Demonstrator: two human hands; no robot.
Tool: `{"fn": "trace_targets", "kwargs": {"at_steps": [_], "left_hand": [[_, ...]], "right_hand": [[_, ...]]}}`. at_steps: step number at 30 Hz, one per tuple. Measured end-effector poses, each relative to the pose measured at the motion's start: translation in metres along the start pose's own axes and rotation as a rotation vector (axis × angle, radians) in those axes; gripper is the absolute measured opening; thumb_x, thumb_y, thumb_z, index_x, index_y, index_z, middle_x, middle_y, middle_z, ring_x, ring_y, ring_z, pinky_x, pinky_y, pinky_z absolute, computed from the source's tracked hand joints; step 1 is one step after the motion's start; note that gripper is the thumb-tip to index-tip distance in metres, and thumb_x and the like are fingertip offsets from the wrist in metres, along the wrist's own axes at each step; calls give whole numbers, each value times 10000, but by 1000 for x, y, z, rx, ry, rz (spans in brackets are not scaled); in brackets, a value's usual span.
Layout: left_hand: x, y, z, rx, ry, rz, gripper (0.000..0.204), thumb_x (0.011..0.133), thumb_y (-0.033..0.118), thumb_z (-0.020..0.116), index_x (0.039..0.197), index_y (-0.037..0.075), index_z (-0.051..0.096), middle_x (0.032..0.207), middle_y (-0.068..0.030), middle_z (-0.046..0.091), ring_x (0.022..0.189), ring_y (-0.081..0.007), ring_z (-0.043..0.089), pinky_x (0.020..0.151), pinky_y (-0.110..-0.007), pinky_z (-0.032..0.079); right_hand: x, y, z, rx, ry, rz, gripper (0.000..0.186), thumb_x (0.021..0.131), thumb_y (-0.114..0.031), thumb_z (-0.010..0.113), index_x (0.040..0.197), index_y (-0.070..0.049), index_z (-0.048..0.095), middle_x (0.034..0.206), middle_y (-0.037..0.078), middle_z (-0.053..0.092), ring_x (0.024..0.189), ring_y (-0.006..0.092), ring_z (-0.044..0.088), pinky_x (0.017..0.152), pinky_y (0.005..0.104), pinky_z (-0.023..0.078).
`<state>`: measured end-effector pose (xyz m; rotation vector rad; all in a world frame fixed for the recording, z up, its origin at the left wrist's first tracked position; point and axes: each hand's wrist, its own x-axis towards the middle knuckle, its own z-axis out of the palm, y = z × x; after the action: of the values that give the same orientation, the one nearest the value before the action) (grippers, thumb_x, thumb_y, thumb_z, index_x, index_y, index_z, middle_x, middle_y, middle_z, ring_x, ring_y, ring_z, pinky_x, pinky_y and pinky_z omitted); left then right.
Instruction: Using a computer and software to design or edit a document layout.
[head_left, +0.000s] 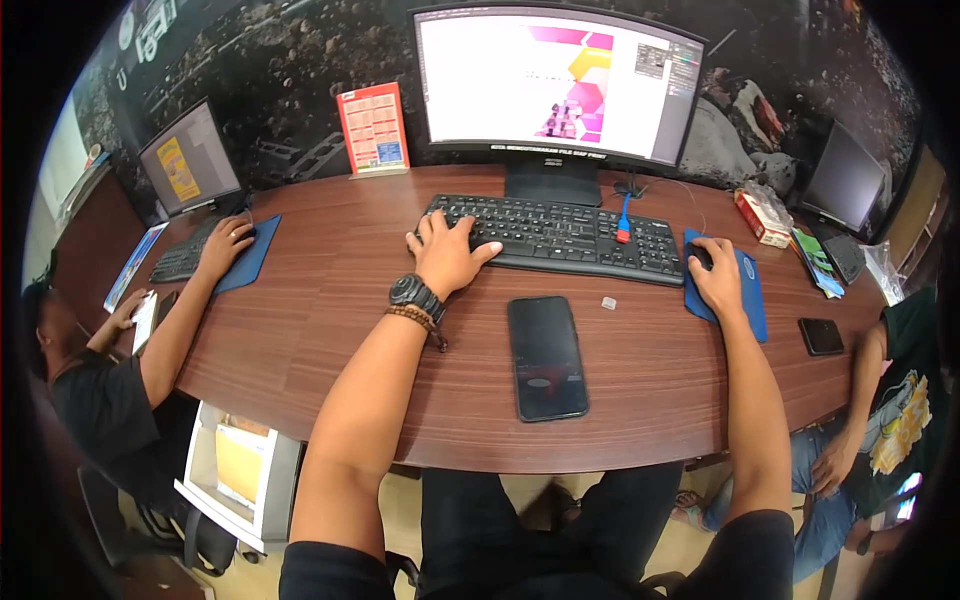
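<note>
My left hand [446,254] rests on the left end of a black keyboard [570,232], fingers spread over the keys and holding nothing. A black watch [412,291] and a beaded bracelet circle that wrist. On the right, my right hand [718,284] curls over a black mouse [702,257], which lies on a blue mouse pad [752,290]. A curved monitor [480,85] behind the keyboard shows a design page with pink and orange shapes. Between my forearms a black phone [547,358] lies face up with its screen dark.
A small pale piece [608,303] lies beyond the phone. A blue cable with a red plug [624,232] crosses the keyboard. Around the wooden desk [300,330] stand a red calendar [374,128], a small box [763,218], a dark wallet-like item [821,337] and two seated people.
</note>
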<state>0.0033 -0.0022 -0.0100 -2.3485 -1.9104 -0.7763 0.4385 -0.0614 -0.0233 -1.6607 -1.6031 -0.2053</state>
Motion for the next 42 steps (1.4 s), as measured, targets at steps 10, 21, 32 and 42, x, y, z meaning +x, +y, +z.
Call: {"fn": "trace_targets", "kwargs": {"at_steps": [10, 21, 32, 42], "left_hand": [[-1, 4, -5, 33, 7, -34, 752, 845, 602, 682, 1312, 19, 592, 1448, -300, 386, 1384, -468, 297, 1096, -657, 251], [-2, 5, -11, 41, -72, -94, 814, 858, 619, 661, 1375, 1, 541, 1503, -316, 334, 1427, -479, 242, 1111, -669, 217], [0, 4, -11, 19, -77, -86, 789, 868, 611, 654, 1372, 14, 545, 1508, -317, 322, 1430, -475, 237, 1115, -665, 201], [-1, 3, -8, 0, -77, -82, 796, 866, 608, 657, 1379, 12, 534, 1507, -326, 316, 1436, -491, 220, 1112, -686, 192]], "right_hand": [[0, -7, -4, 56, -36, -76, 319, 814, -156, 666, 1114, -48, 683, 1144, 166, 597, 1100, 356, 594, 973, 408, 469], [0, -10, -4, 73, -54, -77, 319, 793, -148, 652, 1092, -44, 690, 1126, 172, 598, 1092, 362, 594, 971, 418, 471], [1, -11, -5, 2, -23, 6, 331, 783, -172, 653, 1088, -55, 706, 1164, 172, 604, 1106, 376, 595, 972, 432, 478], [0, -11, -6, -8, -8, 32, 322, 789, -181, 648, 1085, -72, 712, 1165, 170, 604, 1095, 373, 602, 951, 434, 492]]}}
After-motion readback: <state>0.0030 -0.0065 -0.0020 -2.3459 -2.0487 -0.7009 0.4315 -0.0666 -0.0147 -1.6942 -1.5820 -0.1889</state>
